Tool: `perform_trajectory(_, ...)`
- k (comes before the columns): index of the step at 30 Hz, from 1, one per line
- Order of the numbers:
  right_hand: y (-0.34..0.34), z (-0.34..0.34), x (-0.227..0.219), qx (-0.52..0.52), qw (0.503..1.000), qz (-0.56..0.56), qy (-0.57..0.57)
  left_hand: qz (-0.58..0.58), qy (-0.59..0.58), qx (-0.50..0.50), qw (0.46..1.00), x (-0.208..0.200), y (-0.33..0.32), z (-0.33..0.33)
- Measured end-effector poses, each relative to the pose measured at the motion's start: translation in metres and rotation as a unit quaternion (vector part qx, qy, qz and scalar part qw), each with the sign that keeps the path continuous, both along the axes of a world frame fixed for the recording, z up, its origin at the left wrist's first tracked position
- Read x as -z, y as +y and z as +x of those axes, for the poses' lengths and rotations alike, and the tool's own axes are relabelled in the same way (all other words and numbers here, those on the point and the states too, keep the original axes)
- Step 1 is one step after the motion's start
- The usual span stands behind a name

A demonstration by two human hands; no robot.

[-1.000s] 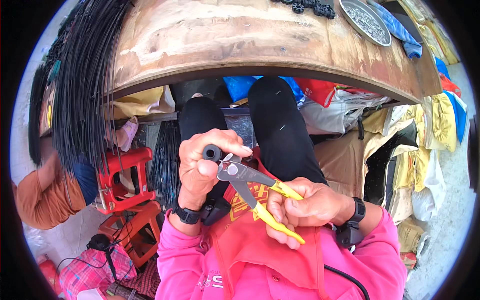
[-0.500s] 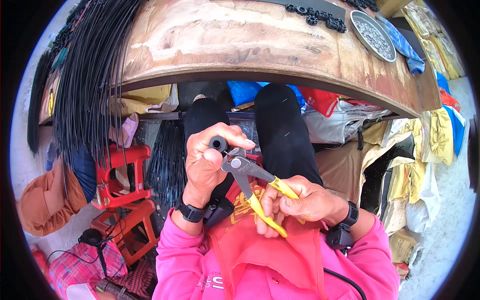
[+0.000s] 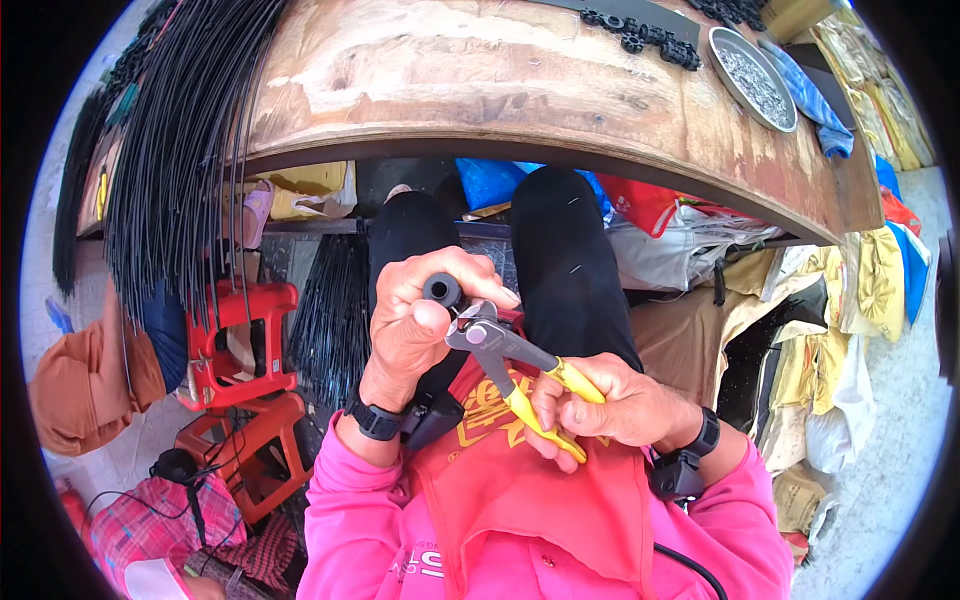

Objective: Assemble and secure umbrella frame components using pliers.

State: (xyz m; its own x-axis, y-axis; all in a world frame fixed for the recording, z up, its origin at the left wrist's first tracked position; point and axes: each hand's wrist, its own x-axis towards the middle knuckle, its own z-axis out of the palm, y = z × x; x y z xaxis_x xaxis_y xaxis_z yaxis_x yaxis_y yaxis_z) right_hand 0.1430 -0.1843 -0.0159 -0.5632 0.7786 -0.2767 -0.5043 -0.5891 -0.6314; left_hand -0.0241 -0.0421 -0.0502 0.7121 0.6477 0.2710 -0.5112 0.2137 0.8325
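My left hand (image 3: 410, 310) is closed around a short black tube (image 3: 440, 289), whose hollow end faces up between thumb and forefinger. In my right hand (image 3: 620, 400) is a pair of pincers (image 3: 485, 335) with grey jaws and yellow handles, my fingers wrapped round the grips. The jaws sit against the side of the tube, at a small shiny metal piece (image 3: 466, 316) beside it. My left fingers partly hide the rest of the tube. Both hands are above my lap, in front of the red apron (image 3: 530, 500).
Ahead stands a worn wooden table (image 3: 480, 90). On it are black plastic parts (image 3: 640, 38) and a round tray (image 3: 717, 42) of small metal pieces, with a blue cloth (image 3: 812, 100) beside it. Long black strands (image 3: 190, 150) hang at left, above red stools (image 3: 240, 345). Sacks (image 3: 800, 350) lie at right.
The pincers' yellow handles have shifted slightly in my right hand and look a little closer together. The jaws stay at the tube, and my left hand keeps its hold.
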Motion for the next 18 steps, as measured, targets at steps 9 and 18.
perform_trajectory(9, 0.0, -0.002, -0.001, 0.073, 0.997, 0.0, -0.022, 0.047, 0.054, -0.046, 0.996, 0.006, 0.004, 0.003)
perform_trajectory(18, 0.042, 0.066, -0.059, 0.24, 0.698, 0.287, -0.611, 0.092, 0.096, -0.135, 0.982, 0.003, -0.001, 0.01)
